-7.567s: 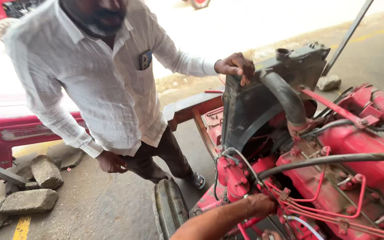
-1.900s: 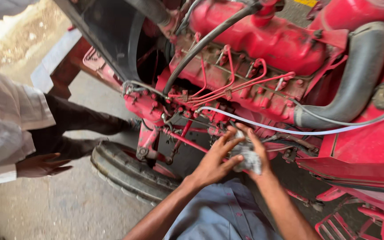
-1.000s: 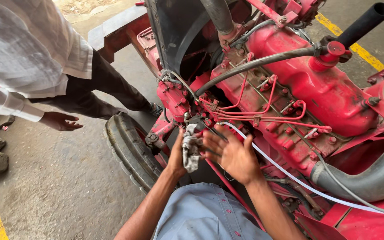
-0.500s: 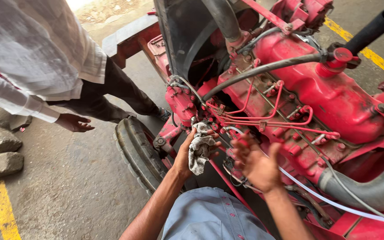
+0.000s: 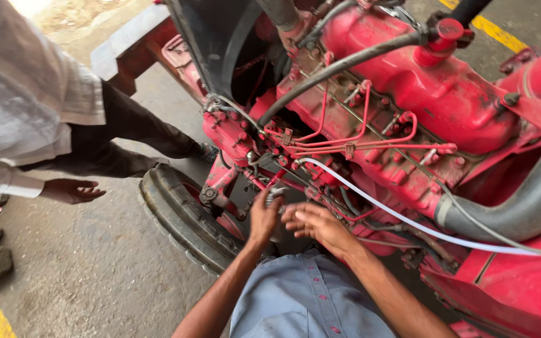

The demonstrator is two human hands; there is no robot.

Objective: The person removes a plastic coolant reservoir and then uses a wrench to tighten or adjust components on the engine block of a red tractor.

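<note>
A small grey metal part [image 5: 275, 196] sits low on the red engine [image 5: 408, 112], beside the front tyre [image 5: 186, 216]. The left hand [image 5: 263, 219] reaches up, grip pinching it. The right hand [image 5: 317, 224] hovers alongside, fingers spread.

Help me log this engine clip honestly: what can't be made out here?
Head view only:
- The grey part in the left hand: mostly covered by the fingers.
- Right hand: motion-blurred, grip unclear.
- Front tyre: its lower end is hidden by the left forearm.
- The bystander: cut off by the left and top edges.
</note>
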